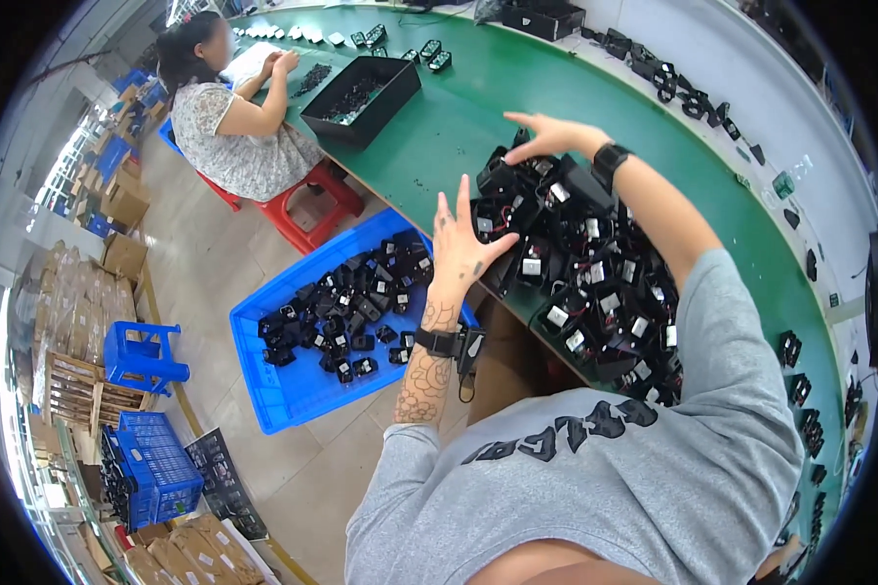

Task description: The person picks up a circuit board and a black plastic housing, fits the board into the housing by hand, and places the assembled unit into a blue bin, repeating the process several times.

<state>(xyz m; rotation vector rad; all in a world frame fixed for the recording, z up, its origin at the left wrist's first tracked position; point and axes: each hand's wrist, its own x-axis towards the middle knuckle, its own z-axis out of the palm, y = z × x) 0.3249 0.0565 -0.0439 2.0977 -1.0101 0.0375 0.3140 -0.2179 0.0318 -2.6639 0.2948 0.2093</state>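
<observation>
A large heap of small black plastic housings (605,302), with red wires and pale square pieces showing, lies on the green table (468,107) in front of me. My left hand (461,249) is open at the heap's near left edge, fingers spread and thumb out toward the housings. At the far edge of the heap, my right hand (556,136) is also open, palm turned toward the pile with the fingers pointing left. Neither hand grips a housing. Whether the fingers touch the pile I cannot tell. A dark band circles each wrist.
Below the table's left edge, a blue bin (293,400) contains many similar black parts. A black box (390,107) with small pieces stands farther along. Beyond it a person (229,122) sits on a red stool (307,219), working at the table. More units line the wall side.
</observation>
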